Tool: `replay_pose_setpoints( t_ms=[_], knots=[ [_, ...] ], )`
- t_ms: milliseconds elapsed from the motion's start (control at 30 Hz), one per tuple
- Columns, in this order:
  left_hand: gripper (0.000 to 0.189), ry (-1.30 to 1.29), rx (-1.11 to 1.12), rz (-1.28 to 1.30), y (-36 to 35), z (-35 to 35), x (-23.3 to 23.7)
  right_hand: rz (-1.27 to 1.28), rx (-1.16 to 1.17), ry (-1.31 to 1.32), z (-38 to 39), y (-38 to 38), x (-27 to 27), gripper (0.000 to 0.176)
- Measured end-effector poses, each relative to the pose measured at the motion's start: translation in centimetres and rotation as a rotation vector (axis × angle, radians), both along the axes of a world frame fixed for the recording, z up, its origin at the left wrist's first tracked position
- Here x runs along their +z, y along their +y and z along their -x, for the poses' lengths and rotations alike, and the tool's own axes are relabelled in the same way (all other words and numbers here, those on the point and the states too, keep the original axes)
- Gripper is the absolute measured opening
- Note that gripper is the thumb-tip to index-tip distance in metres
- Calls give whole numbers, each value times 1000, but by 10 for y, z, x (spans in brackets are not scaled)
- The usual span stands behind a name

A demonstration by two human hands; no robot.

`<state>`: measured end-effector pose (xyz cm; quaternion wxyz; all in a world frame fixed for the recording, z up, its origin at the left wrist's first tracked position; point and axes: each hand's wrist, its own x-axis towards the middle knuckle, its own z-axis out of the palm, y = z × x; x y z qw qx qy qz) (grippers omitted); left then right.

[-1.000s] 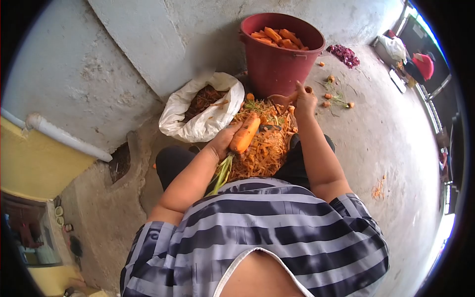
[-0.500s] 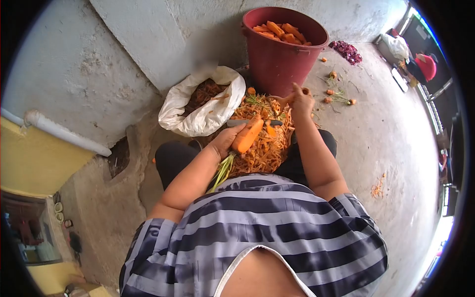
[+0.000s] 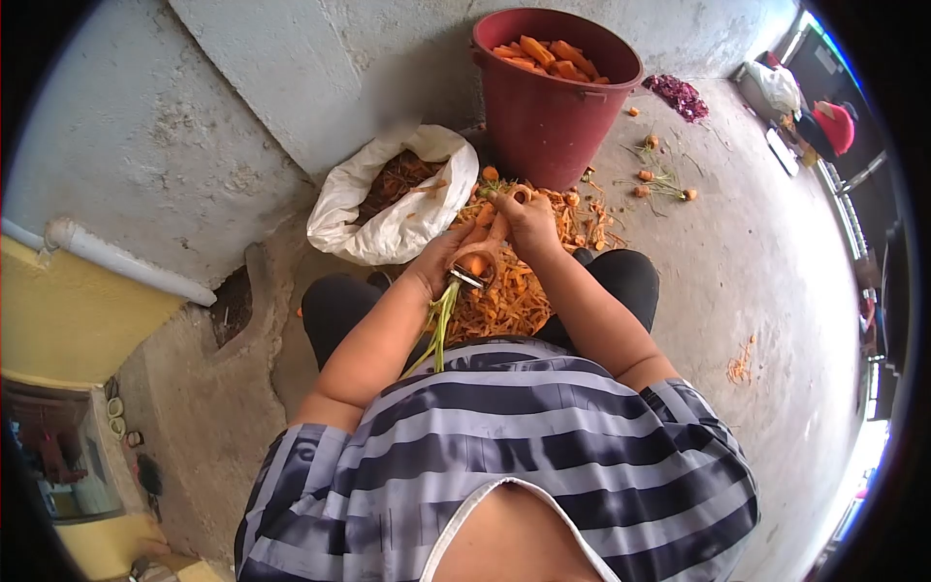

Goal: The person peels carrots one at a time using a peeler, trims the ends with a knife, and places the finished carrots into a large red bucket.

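Note:
My left hand (image 3: 434, 260) is closed around an orange carrot (image 3: 474, 264) whose long green stems (image 3: 443, 325) hang toward my lap. In my right hand (image 3: 533, 228) is a Y-shaped peeler (image 3: 497, 242), gripped by its handle. The peeler lies over the carrot, its metal blade (image 3: 466, 278) at the stem end, beside my left fingers. Both hands are above a heap of orange peelings (image 3: 504, 312) between my knees. My fingers and the peeler hide part of the carrot.
A red bucket (image 3: 553, 136) of peeled carrots (image 3: 558, 60) stands ahead, against the wall. Left of it is an open white sack (image 3: 448, 147) with brown scraps inside. Carrot tops (image 3: 645, 177) and dark red peelings (image 3: 679, 97) lie on the floor to the right.
My right hand has moved left and toward me, bringing the peeler from beside the heap onto the carrot. My left hand still holds the carrot, now tilted more upright.

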<state>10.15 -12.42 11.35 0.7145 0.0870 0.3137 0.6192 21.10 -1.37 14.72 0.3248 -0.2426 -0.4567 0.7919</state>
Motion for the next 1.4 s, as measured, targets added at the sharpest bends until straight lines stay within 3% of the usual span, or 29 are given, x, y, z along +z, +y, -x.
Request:
replay_pose_setpoints(
  t_ms=[167,267,367,400,467,567,600,667,767,833,900,933,967,1067,1133,1200,1300,1333,1367,1400],
  knots=[
    [32,-33,-65,-68,2,6,-13,87,12,-43,0,3,-2,17],
    [31,323,35,52,-7,-10,28,60,40,-56,-2,3,13,17],
    [32,86,-36,33,-3,4,-21,-98,52,-128,-1,-2,14,17],
    [33,53,7,78,-1,2,-15,-169,51,-161,0,-3,12,18],
    [36,-15,95,165,1,-7,-1,-39,-68,-123,2,1,8,18],
    [42,165,-188,11,-17,4,-8,-116,-311,-292,-8,55,1,19],
    [43,135,-186,9,-21,2,-9,-200,-399,-370,-20,80,-2,19],
    [44,77,-189,2,-23,-2,-8,-103,-557,-458,-39,114,-30,19],
    [43,-32,-136,-30,-20,2,-2,-75,-620,-317,-40,94,-24,24],
    [44,-1,-93,22,-15,5,-8,-126,-594,-194,-22,54,-14,28],
    [45,239,51,27,-19,-8,11,-70,-347,-125,-16,5,12,26],
    [46,359,119,27,-18,-12,18,-103,-220,6,-9,0,-2,25],
    [46,303,-40,20,-16,-5,9,-79,-231,-44,-9,8,-7,24],
    [46,46,-164,-5,-12,5,-22,4,-397,-170,-9,41,-5,22],
    [46,65,-136,-47,-17,1,-14,-91,-564,-160,-17,85,-26,23],
    [47,140,-95,-23,-19,-4,-6,19,-642,-123,-26,102,-35,25],
    [44,196,-80,-12,-17,-3,4,-67,-401,-145,-20,39,13,27],
    [43,194,-84,-22,-15,-3,7,-225,-356,-230,-14,20,11,29],
    [39,323,-2,61,-19,-6,14,-242,-232,-218,-14,-3,18,28],
    [39,266,5,72,-16,-6,9,-173,-104,-114,-10,-18,12,26]
  ],
)
